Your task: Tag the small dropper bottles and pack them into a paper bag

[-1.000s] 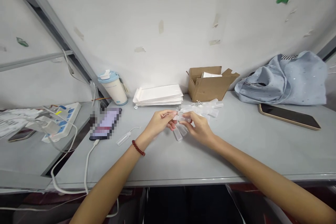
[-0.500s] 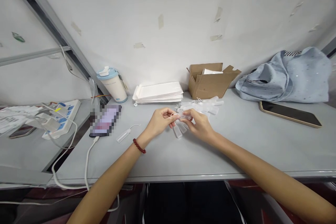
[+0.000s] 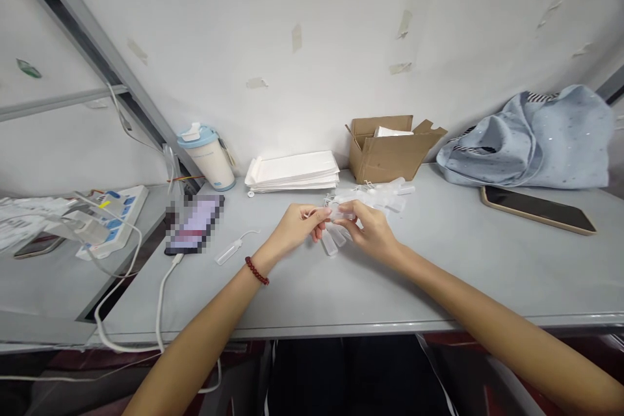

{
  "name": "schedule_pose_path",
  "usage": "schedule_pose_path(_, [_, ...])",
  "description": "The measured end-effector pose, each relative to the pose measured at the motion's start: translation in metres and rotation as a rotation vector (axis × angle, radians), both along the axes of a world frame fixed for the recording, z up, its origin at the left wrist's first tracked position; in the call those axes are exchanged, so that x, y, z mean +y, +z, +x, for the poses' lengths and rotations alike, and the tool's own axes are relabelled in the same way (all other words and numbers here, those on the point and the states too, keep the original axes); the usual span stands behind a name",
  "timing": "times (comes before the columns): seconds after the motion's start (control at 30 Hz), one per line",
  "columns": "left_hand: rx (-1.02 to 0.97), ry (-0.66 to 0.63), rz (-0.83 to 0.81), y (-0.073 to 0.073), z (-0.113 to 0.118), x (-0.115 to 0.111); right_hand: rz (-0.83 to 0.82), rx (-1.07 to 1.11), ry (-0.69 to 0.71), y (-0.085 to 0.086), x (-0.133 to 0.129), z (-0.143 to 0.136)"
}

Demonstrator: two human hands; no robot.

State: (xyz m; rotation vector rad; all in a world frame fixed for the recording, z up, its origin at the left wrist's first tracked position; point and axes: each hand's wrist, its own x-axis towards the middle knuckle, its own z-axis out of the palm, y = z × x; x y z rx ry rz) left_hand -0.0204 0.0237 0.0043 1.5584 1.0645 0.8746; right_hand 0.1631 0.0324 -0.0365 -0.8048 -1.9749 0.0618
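Note:
My left hand (image 3: 298, 226) and my right hand (image 3: 368, 229) meet over the middle of the grey table. Between the fingertips of my right hand is a small clear plastic tube (image 3: 341, 214). The left thumb and fingers pinch a thin white cord (image 3: 309, 213) at the tube's left end; the fingers partly cover it. Other clear tubes (image 3: 329, 243) lie just below the hands, and a pile of them (image 3: 390, 194) spreads behind the right hand. A single tube with a cord (image 3: 228, 252) rests apart at the left.
Along the wall stand a cup (image 3: 208, 157), a stack of white envelopes (image 3: 292, 171), an open cardboard box (image 3: 387, 159) and a blue bag (image 3: 531, 143). Phones lie left (image 3: 196, 224) and right (image 3: 536, 208). A power strip (image 3: 114, 221) and cables occupy the far left.
The left fingers have shifted slightly on the cord, close to the tube's end. Otherwise the hands keep nearly the same place, and the whole view has moved a little.

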Motion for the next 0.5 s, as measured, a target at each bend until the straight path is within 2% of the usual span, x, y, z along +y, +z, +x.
schedule_pose_path(0.17, [0.034, 0.035, 0.177, 0.0026, -0.0011, 0.0008, -0.010, -0.012, 0.013, 0.0011, 0.0027, 0.0020])
schedule_pose_path(0.37, [0.078, -0.030, 0.083, 0.0036, -0.0028, 0.0027, 0.003, 0.000, 0.003, 0.0026, 0.0011, 0.0002])
schedule_pose_path(0.5, [0.070, -0.008, 0.133, 0.0023, -0.0019, 0.0012, -0.001, -0.002, 0.008, 0.0037, 0.0004, 0.0011])
